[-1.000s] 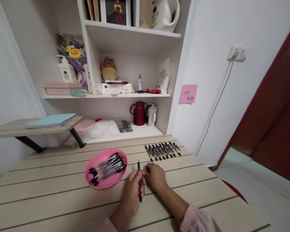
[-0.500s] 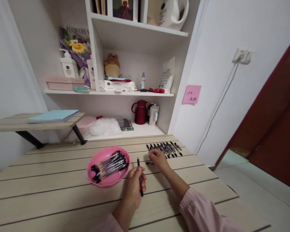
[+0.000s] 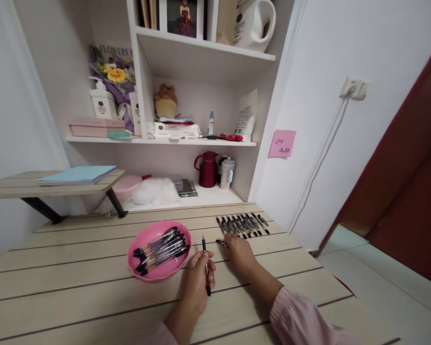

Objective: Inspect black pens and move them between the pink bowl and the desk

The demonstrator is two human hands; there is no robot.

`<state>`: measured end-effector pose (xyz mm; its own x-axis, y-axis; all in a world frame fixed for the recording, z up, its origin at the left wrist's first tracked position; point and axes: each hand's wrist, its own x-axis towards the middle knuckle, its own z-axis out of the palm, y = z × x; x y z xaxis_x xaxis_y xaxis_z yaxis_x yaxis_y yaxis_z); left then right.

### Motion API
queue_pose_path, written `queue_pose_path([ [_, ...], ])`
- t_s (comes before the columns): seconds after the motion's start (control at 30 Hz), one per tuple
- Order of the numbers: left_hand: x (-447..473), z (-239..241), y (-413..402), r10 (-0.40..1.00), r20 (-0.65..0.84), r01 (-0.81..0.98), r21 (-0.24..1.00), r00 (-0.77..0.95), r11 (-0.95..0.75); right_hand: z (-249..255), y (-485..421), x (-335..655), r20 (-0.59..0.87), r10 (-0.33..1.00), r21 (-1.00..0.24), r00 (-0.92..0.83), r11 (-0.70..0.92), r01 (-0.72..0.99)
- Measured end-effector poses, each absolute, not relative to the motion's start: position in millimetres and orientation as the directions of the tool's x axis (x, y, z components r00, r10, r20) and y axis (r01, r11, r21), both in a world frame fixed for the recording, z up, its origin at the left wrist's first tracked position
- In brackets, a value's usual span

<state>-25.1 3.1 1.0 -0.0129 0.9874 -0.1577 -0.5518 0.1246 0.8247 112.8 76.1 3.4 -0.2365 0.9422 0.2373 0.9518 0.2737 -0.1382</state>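
My left hand (image 3: pixel 199 275) is closed around a black pen (image 3: pixel 204 247), its bare point angled up and away from me. My right hand (image 3: pixel 240 251) bends low over the table, its fingertips pressed together at a small dark piece (image 3: pixel 221 243). That piece looks like a pen part, perhaps a cap, and is partly hidden by the fingers. Just beyond the right hand, several black pens (image 3: pixel 251 223) lie side by side in a slanting row. To the left of my left hand, a pink bowl (image 3: pixel 136 270) holds several clear-barrelled pens (image 3: pixel 165 249) with black caps.
Both hands are over a striped wooden table (image 3: pixel 111 297). A small raised stand (image 3: pixel 104 179) with blue paper (image 3: pixel 79 173) is at the left. Behind the table, a white shelf (image 3: pixel 201 141) holds a red jug (image 3: pixel 207 170) and a cup (image 3: pixel 227 172).
My right hand has lowered slightly toward me, from the near edge of the pen row onto the small dark piece. The left hand still holds the pen; the view has shifted a little.
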Motion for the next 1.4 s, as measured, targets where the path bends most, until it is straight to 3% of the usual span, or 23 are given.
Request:
queue_pose_path([
  [0.2, -22.7, -0.1, 4.1, 0.985, -0.169, -0.534, 0.836, -0.027, 0.129, 13.4, 99.9, 94.5, 0.221, 0.973, -0.25, -0.06, 0.116, 0.961],
  [0.5, -21.2, -6.5, 8.0, 0.986, -0.165, -0.518, 0.846, -0.035, 0.123, 14.0, 142.3, 73.2, 0.207, 0.976, -0.25, 0.066, -0.012, 0.968],
  [1.4, -21.7, -6.4, 10.3, 0.985, -0.167, -0.492, 0.861, -0.031, 0.131, 20.3, 121.9, 111.4, 0.163, 0.983, -0.18, -0.085, 0.114, 0.977],
])
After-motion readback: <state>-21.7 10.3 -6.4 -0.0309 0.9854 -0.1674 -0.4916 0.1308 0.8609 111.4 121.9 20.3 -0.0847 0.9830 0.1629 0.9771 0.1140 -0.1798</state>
